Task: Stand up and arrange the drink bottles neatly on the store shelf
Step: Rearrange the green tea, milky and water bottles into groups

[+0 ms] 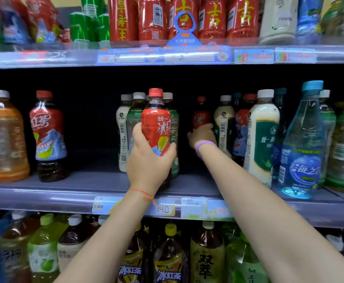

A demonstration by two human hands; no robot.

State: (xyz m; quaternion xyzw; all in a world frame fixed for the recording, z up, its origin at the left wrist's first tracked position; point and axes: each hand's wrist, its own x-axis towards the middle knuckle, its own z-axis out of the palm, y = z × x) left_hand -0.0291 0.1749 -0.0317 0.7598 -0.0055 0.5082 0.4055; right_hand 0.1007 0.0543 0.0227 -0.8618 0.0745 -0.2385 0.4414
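On the middle shelf [85, 184], toward its front edge, the left hand [146, 160] held a red iced-tea bottle [156, 121] upright, fingers and thumb curled round its lower body, so the label faced outward and the base hung just above the shelf. That grip low on the body probably kept the bottle steady for setting down. Farther back, the right hand [201, 134] reached into the dark gap beside it, fingers wrapped round a second red bottle [201, 115] deep in the row, likely to draw it forward beside its match. Another bottle of the same tea [48, 135] stood well to the left, next to an orange drink [4, 135]. Milk-tea and green-tea bottles crowded close behind the held one.
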